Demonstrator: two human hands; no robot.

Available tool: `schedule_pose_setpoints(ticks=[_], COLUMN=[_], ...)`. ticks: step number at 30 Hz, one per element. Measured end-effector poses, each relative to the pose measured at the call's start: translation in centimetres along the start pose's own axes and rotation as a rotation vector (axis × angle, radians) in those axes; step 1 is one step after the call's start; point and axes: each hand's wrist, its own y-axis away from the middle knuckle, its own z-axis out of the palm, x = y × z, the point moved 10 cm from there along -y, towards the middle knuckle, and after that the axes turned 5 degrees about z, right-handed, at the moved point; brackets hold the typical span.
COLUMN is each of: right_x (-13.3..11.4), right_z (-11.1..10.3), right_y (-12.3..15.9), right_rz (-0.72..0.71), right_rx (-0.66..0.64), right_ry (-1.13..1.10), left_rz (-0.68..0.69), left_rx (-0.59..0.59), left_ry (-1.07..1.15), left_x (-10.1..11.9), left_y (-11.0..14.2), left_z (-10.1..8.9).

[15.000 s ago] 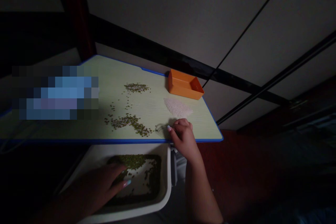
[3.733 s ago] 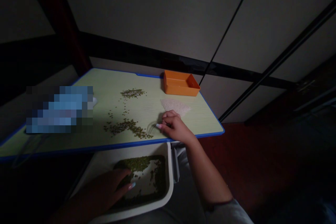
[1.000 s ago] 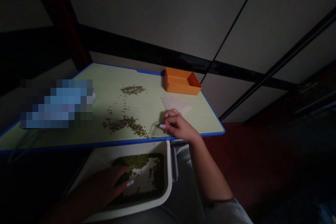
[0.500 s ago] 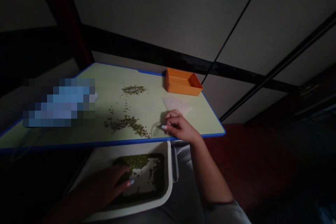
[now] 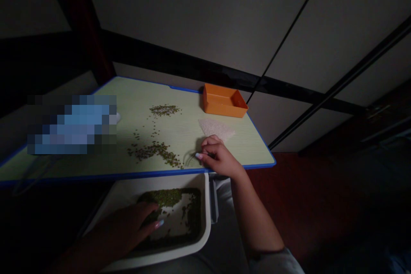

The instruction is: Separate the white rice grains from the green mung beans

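My left hand (image 5: 136,222) reaches into a white drawer-like tray (image 5: 208,218). Its thumb and fingers are apart, and the fingertips touch a heap of small green pieces (image 5: 168,197), too small to name surely. Over the table's front edge, my right hand (image 5: 218,156) is closed, thumb and finger pinching a thin, curved strand (image 5: 189,157) that bends down toward the tabletop. Just left of the strand lies a scattered pile of small green and brownish pieces (image 5: 163,153). Beyond the right knuckles is a pale pinkish patch of fine material (image 5: 215,128).
An orange open box (image 5: 221,102) stands at the back right of the pale green, blue-edged table (image 5: 189,111). Another small pile of pieces (image 5: 164,110) lies toward the back. A blurred-out blue object (image 5: 75,126) is at the left. Cabinet panels rise behind.
My right hand has shifted very slightly, and the strand with it. The left hand stays in the tray.
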Motion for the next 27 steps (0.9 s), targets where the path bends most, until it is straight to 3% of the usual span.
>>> schedule_pose_setpoints(ticks=[11, 19, 27], right_x=[-0.1, 0.8, 3.8], right_z=[0.5, -0.1, -2.8], right_y=[-0.4, -0.1, 0.2], right_rz=[0.015, 0.032, 0.298], right_rx=[-0.013, 0.081, 0.29], right_ry=[0.026, 0.076, 0.263], left_rz=[-0.049, -0.036, -0.031], left_rx=[-0.054, -0.029, -0.03], left_ry=[-0.031, -0.026, -0.033], left_x=[1.4, 1.0, 0.8], left_y=[-0.3, -0.5, -0.5], left_z=[-0.7, -0.5, -0.3])
